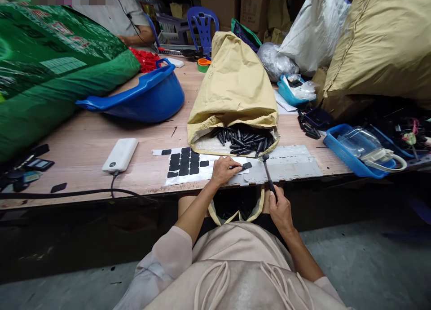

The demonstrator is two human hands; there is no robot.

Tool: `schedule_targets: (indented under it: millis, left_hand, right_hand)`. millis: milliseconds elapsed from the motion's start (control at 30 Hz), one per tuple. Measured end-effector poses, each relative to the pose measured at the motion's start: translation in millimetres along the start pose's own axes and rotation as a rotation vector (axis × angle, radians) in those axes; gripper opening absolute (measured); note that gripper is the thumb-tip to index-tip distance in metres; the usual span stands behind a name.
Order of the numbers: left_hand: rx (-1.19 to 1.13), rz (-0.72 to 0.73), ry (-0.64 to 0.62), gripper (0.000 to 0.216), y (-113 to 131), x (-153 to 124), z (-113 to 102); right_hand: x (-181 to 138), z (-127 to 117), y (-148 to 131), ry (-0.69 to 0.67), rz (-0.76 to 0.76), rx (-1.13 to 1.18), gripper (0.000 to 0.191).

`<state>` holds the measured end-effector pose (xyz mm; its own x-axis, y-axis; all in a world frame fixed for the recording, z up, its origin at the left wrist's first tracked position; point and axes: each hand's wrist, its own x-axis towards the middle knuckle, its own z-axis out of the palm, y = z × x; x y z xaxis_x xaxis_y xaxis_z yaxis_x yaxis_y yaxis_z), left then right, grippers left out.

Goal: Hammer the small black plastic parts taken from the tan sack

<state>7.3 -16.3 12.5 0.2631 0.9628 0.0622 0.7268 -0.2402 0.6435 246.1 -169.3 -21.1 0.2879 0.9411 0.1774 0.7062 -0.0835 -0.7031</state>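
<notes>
My left hand (222, 170) is closed on a small slim black part (237, 167), its tip at a dark rounded pad (247, 165) on the work surface. In my right hand (281, 210) is a small hammer (270, 180), gripped by its dark handle, with the head just right of that pad. Beneath both lies a grey-white board (296, 164). Several black rounded-square pads (184, 161) sit on a white sheet (205, 171) left of my left hand. Straight ahead, a tan sack (235, 85) lies with its mouth toward me, showing many black tapered parts (244, 138).
On the left are a white power bank (121, 155) with a cable, a blue basin (151, 96) and a large green sack (60, 72). A blue tray (353, 159) stands right. Another open bag (259, 204) hangs at my lap. Across the table is a person's arm (141, 36).
</notes>
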Motion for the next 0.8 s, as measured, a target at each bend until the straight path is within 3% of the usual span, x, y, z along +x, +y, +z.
schedule_targets:
  millis: [200,367,800]
  left_hand:
    - [-0.055,-0.053,0.020,0.012,0.8,-3.1,3.7]
    - [-0.072,-0.086,0.016,0.011,4.7,-3.7,4.6]
    - [-0.071,-0.075,0.027,0.012,2.6,-3.4,6.2]
  right_hand:
    - [-8.9,2.5,-23.9,-0.113,-0.125,0.126,0.043]
    - [-18.0,8.5,-32.4,-0.064,-0.183,0.130,0.043]
    - [-21.0,3.2,-36.5,-0.092,-0.114,0.068,0.047]
